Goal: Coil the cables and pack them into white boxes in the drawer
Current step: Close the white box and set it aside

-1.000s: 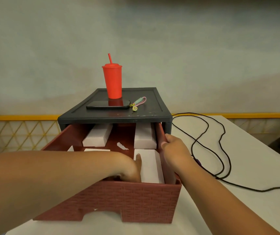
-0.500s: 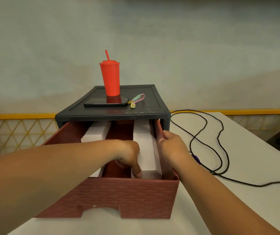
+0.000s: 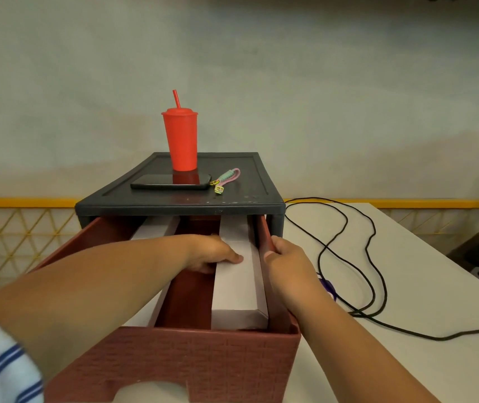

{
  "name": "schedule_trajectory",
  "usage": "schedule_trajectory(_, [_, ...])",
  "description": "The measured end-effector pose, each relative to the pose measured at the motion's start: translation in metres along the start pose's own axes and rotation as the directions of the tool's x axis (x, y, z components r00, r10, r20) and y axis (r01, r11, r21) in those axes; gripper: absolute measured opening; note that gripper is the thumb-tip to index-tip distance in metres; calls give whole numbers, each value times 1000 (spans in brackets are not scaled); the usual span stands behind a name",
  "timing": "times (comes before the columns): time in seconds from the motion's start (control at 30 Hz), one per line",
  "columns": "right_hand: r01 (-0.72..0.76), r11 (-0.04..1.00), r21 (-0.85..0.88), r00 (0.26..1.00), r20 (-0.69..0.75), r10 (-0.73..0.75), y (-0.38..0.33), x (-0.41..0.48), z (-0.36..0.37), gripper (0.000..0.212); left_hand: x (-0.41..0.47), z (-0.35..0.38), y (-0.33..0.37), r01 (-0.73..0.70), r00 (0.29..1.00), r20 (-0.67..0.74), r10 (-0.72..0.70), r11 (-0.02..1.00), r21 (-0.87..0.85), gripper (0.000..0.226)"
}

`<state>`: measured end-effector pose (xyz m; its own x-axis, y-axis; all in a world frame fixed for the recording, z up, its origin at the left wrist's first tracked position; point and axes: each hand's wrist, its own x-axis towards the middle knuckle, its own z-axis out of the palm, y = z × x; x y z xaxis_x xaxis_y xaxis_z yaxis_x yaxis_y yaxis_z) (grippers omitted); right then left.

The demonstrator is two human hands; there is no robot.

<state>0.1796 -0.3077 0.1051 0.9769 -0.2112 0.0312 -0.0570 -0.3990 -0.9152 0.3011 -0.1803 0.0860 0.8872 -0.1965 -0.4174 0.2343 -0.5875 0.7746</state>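
Now the left hand [image 3: 212, 253], slid rearward, grips the white box [image 3: 238, 292] beside the drawer [image 3: 203, 359] wall the right hand [image 3: 287, 257] clasps; the cable [image 3: 441, 339] waits uncoiled.

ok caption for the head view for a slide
Left hand grips a white box in the open red drawer, right hand holds its side wall, black cable uncoiled alongside.

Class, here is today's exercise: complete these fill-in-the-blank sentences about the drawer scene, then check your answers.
The left hand holds a ____ box inside the drawer.
The right hand grips the side wall of the ____.
The tumbler standing on the cabinet is ____.
The black cable lies on the table to the drawer's ____.
Answers: white; drawer; red; right.
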Motion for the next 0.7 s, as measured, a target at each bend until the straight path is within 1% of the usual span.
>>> schedule_trajectory(0.03, [7,1000,7,1000,-2,-7,1,0,-1,32,6,-2,0,1,1000,-9,-1,1000,-7,43])
schedule_trajectory(0.07, [13,1000,12,1000,-3,-13,2,0,-1,35,12,-5,-1,-1,1000,-24,1,1000,-2,28])
schedule_trajectory(0.1, [20,1000,21,1000,-2,-20,2,-2,-1,36,16,-8,-2,-7,999,-49,7,1000,16,18])
schedule_trajectory(0.13, [27,999,26,1000,-2,-27,3,-2,-2,36,22,-10,-1,-17,998,-66,19,999,35,14])
schedule_trajectory(0.27, [24,999,36,1000,-13,-23,5,0,0,39,39,-12,0,-25,996,-89,30,998,54,20])
schedule_trajectory(0.4, [14,999,37,1000,-8,-14,5,-1,2,41,41,-16,-4,-2,994,-111,14,994,107,20])
schedule_trajectory(0.57, [-12,999,40,1000,-12,13,3,-3,-3,46,21,-14,-1,-19,1000,-18,21,993,119,24])
schedule_trajectory(0.63, [-9,999,43,1000,-9,9,2,-3,-2,45,2,-13,3,-39,999,6,38,972,234,44])
schedule_trajectory(0.7, [-9,999,33,1000,-7,9,2,-2,-1,44,-28,-11,6,-82,996,16,84,893,442,65])
